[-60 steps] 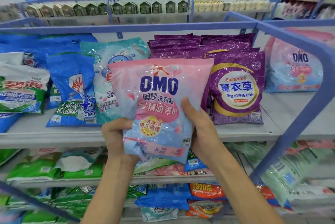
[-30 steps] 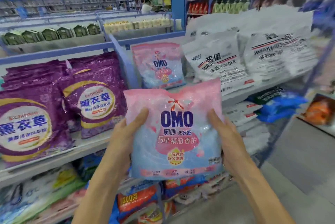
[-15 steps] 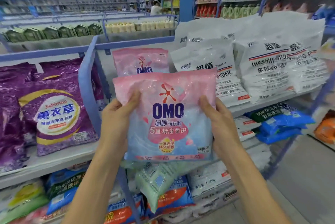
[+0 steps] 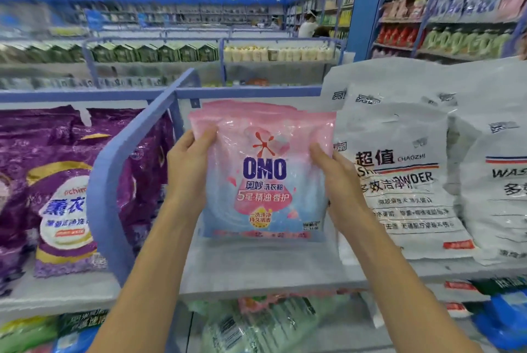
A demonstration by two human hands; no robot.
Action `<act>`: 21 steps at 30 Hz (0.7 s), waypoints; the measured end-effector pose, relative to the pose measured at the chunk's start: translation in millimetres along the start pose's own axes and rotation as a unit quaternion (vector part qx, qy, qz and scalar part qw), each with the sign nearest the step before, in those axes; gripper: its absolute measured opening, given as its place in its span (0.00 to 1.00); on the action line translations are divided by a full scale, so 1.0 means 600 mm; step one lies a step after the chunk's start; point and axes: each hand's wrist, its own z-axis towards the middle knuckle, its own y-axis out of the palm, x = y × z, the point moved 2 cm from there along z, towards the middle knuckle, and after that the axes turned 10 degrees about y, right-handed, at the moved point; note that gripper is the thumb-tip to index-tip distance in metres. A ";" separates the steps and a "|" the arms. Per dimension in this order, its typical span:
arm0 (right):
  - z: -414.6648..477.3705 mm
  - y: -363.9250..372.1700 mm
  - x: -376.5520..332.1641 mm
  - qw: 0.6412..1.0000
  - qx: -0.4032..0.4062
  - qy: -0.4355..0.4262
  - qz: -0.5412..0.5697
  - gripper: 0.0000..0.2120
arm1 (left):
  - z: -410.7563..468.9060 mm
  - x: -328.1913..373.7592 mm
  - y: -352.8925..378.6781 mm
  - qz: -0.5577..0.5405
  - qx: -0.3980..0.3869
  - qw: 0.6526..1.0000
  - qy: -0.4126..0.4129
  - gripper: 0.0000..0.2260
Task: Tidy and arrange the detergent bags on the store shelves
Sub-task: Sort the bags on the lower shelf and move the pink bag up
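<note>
- Pink OMO bag (image 4: pixel 262 178): upright, long axis vertical, top seal up, printed face toward the camera.
- Location: over the grey shelf (image 4: pixel 256 270), in the bay between the blue divider (image 4: pixel 114 181) and the white bags (image 4: pixel 405 181). Its right edge is just beside the nearest white bag. Whether its bottom edge touches the shelf board cannot be told.
- Left hand (image 4: pixel 189 164): clamped on the bag's upper left edge, thumb on the front face (fingers hidden behind).
- Right hand (image 4: pixel 339 181): clamped on the right edge, thumb on the front, fingers out of sight behind.
- A pink strip (image 4: pixel 256 107) shows directly behind the held bag's top; likely a second bag of the same kind, not confirmed.
- Bay left of the divider: purple bags (image 4: pixel 65 204), standing, leaning back.
- Right bay: white bags stacked in overlapping rows, faces forward.
</note>
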 end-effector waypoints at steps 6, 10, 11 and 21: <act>0.124 0.019 0.004 0.997 -0.051 0.046 0.038 0.05 | 0.071 -0.056 0.006 0.049 0.038 0.997 -0.040 0.14; 0.182 0.041 -0.006 0.996 -0.068 0.037 0.050 0.08 | 0.106 -0.059 0.015 0.046 0.070 0.996 -0.032 0.06; 0.194 0.044 -0.003 0.996 -0.071 0.038 0.047 0.09 | 0.113 -0.063 0.016 0.044 0.076 0.996 -0.035 0.06; 0.104 -0.005 0.095 0.971 -0.088 0.018 -0.221 0.37 | 0.051 -0.076 -0.028 0.175 -0.026 0.983 -0.050 0.41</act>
